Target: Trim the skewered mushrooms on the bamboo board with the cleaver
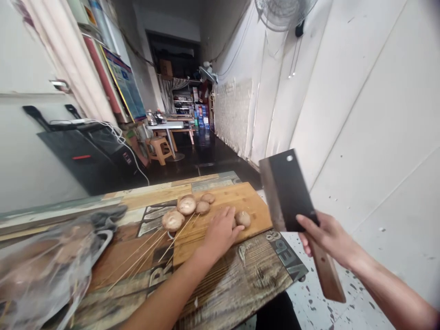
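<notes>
My right hand is wrapped around the wooden handle of a cleaver. Its broad dark blade points up, held in the air just right of the wooden cutting board. On the board, my left hand has its thumb and fingers closed around a mushroom, mostly hidden by the hand. Touching or almost touching the fingertips is another brown mushroom. Several more mushrooms sit at the board's left side, some of them with thin wooden skewers reaching toward the near left.
A clear plastic bag with brownish contents lies on a tray at the left of the patterned table. Near it is a grey cloth. A white wall stands close on the right; a stool is farther back.
</notes>
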A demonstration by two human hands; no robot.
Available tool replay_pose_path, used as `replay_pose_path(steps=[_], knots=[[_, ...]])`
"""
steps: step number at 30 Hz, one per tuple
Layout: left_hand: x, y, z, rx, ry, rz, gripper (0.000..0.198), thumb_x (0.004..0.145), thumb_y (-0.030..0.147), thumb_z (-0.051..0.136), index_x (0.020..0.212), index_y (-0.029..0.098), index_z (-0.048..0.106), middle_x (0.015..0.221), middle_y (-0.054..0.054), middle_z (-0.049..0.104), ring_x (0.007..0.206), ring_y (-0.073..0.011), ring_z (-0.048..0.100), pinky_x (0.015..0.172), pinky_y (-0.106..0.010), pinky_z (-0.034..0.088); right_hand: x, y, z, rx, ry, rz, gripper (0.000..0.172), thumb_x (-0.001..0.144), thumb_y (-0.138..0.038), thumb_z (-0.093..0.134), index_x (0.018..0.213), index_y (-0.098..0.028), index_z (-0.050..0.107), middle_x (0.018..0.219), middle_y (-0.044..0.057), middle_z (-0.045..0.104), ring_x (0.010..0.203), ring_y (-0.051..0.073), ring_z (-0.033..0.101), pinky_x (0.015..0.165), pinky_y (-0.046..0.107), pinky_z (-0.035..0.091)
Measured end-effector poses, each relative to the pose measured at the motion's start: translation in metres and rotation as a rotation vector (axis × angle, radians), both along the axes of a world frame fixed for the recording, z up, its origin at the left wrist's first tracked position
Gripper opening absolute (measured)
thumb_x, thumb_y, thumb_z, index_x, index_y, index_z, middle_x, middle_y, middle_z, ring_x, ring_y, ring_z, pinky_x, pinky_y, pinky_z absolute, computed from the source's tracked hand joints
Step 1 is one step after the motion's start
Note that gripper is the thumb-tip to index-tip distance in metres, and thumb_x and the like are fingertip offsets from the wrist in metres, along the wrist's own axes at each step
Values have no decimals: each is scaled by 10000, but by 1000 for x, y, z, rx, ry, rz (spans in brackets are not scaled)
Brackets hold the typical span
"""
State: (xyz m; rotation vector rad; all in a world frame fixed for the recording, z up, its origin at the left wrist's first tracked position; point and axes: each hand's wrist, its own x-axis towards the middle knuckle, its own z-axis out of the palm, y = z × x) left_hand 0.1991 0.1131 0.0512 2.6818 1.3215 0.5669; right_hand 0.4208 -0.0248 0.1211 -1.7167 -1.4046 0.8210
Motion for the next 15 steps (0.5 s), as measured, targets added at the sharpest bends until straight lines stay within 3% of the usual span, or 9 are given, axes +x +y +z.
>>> replay_pose_path(steps=[4,8,11,15], knots=[[6,8,-16,17,-61,-21,450,862,455,443,1157,135,558,1134,-117,606,1099,-251,516,960,-391,386,-22,4,-6,-66,-427,30,263,909,-418,342,759,-211,401,516,-4,550,416,149,534,426,258,378],[2,9,-30,83,-103,-36,490,888,467,385,1214,129,524,1230,-119,556,1141,-251,478,1000,-413,352,-31,9,-3,-17,-840,93,168,909,-259,337,829,-168,453,558,18,534,481,142,509,460,254,280],[2,7,-32,106,-87,-50,482,900,451,359,1222,131,523,1250,-126,534,1150,-255,464,1002,-419,345,-36,11,5,-60,-977,106,189,913,-241,333,845,-146,482,580,40,542,498,147,512,463,262,244],[2,7,-29,96,-102,-71,462,905,436,351,1216,141,524,1213,-124,548,1124,-254,473,954,-412,381,-42,13,12,-91,-974,109,205,906,-245,352,816,-136,501,628,71,578,510,146,533,461,263,254]])
